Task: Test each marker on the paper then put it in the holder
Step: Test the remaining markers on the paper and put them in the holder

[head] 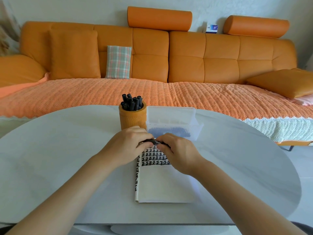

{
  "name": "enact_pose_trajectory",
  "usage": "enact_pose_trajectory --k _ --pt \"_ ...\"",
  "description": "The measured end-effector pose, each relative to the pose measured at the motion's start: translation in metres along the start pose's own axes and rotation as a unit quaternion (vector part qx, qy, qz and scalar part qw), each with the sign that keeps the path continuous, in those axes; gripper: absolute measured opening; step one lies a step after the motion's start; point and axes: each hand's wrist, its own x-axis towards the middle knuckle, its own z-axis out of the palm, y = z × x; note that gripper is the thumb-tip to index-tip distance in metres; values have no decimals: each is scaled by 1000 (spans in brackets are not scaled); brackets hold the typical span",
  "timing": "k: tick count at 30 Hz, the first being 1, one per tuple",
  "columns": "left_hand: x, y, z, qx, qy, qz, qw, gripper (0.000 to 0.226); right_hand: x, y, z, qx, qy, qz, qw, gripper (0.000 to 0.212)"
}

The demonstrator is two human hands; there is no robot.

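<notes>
Here, I have both hands meeting over the far end of the paper. The left hand (130, 144) curls its fingers round one end of a black marker (155, 141). The right hand (177, 150) pinches the other end, so the marker lies level between them, running left to right just above the page. Only a short piece of the barrel shows between the fingers. I cannot tell which end carries the cap, nor whether the cap is on.

I judge this to be the cap step, either pulling it off to test or pressing it back on. To do it well I want both grips firm, the motion straight along the barrel, and the tip kept clear of my fingers and the table.

The marker is slim and black, with faint pale print on its side. Beneath it lies the paper (162, 184), a white pad with rows of bold black marks across its top part and down its left edge. Beyond the left hand stands the holder (132, 120), an orange cylinder crowded with upright pens (133, 102). Just beside it, to the right, sits a clear plastic box (171, 116). All rest on a pale oval table (50, 150), with an orange sofa (203, 56) behind.
</notes>
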Motion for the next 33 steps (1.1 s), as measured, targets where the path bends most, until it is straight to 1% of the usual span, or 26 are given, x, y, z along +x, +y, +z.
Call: enact_pose_trajectory --k 2,4,6,8,10,12,15,17,18,21,23,25,27,31,33 --pt "5 -4 -2 -9 16 -13 1000 30 3 -2 1 7 8 10 1000 28" --pt "12 -9 -6 -21 51 -25 998 38 7 -5 2 10 20 25 999 29" --pt "19 -16 -12 -10 114 -36 993 34 12 -7 0 27 34 43 998 27" --pt "26 -26 -17 5 181 -62 982 29 21 -7 -5 73 56 65 994 21" --pt "31 -38 -20 10 215 -108 971 35 33 -7 -13 136 84 93 983 14" --pt "34 -51 -21 1 226 -151 962 45 53 -11 -22 195 119 121 966 10" --pt "36 -66 -20 -87 190 -236 949 64 91 -21 -35 234 176 124 948 10" --pt "34 -74 -20 -149 129 -289 937 76 115 -28 -39 255 200 119 938 9" --pt "33 -77 -19 -171 104 -299 933 81 126 -31 -39 268 204 119 934 7" --pt "32 -86 -18 -231 76 -299 923 86 149 -36 -34 254 195 123 939 5" --pt "33 -91 -16 -265 78 -304 912 87 158 -33 -26 229 177 123 949 7" --pt "34 -94 -13 -275 81 -312 906 92 160 -30 -18 185 153 131 962 9" --pt "35 -94 -11 -276 80 -310 906 93 158 -28 -13 147 126 142 971 9" --pt "35 -89 -12 -264 93 -271 921 82 154 -27 -11 68 107 126 984 14" --pt "36 -90 -15 -237 92 -264 930 89 156 -27 -12 71 81 128 986 19"
